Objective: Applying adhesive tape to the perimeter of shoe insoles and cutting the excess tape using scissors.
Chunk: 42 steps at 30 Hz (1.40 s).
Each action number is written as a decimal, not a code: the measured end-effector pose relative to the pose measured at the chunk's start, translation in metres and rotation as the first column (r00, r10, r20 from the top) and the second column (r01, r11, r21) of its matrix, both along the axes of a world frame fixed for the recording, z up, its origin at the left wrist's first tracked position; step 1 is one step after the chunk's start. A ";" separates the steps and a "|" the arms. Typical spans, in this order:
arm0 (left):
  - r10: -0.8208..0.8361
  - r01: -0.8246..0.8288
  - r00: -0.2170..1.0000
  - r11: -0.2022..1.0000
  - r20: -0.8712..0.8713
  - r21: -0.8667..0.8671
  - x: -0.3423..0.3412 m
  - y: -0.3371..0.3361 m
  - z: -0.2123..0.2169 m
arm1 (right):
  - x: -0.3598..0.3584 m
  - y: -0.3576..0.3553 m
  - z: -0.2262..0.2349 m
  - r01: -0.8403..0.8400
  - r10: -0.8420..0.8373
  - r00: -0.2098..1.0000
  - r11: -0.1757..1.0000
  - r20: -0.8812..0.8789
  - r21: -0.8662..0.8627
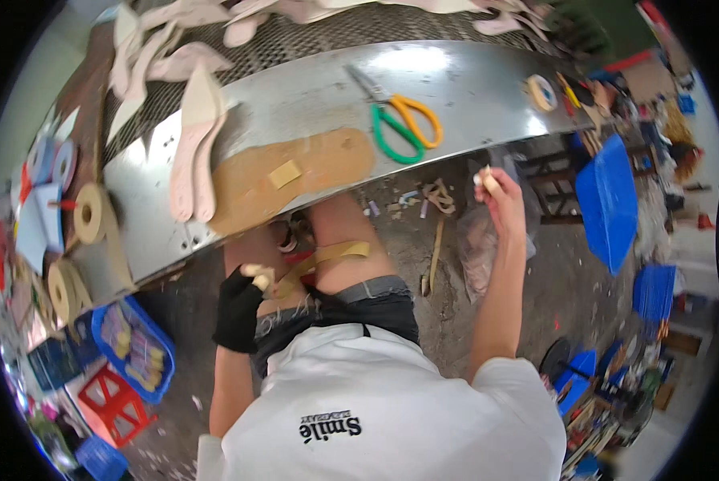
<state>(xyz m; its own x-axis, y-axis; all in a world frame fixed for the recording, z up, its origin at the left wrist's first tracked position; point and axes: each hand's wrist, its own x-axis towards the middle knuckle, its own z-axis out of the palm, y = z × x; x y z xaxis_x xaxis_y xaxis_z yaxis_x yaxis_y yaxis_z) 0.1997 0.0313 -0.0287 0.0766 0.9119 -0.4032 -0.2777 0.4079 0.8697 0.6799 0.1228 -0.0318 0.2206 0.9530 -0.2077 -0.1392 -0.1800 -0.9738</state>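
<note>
Across thighs [339, 220], tan strip [347, 251] lies just R of L hand [246, 301] (blk glove [236, 322]), fingers curled; can't tell if gripping. R hand [502, 196] well apart from strip, fingertips bunched, hold unclear. Scissors [401, 102] on surface [295, 88], beyond both hands.

The bench top [295, 104] is smooth, glossy metal — the brown mat [323, 154] on it looks matt. The scissors [382, 98] pair metal blades with smooth plastic handles. A matt cloth glove [235, 325] covers the left hand [241, 309] — the floor [448, 321] looks rough.
</note>
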 end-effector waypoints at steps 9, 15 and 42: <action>-0.143 0.140 0.981 0.990 0.129 0.028 0.030 0.032 0.051 | -0.220 0.039 0.078 -0.461 0.255 0.754 0.862 0.605 0.211; -0.038 0.033 0.996 0.997 0.078 0.069 0.006 0.013 0.045 | -0.270 0.061 0.060 -0.583 -0.124 0.384 0.736 0.915 0.344; -0.027 0.001 0.997 0.930 0.066 0.369 0.014 0.037 0.059 | -0.057 -0.033 -0.024 -0.291 -0.067 0.434 0.933 0.898 0.211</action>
<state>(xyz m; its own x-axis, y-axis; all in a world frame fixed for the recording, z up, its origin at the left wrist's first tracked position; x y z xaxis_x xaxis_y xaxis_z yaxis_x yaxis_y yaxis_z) 0.2132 0.0681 0.0304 0.1059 0.9938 -0.0327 -0.3389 0.0669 0.9384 0.6226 0.0898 -0.0559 -0.0045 0.9478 0.3189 0.8221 0.1851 -0.5384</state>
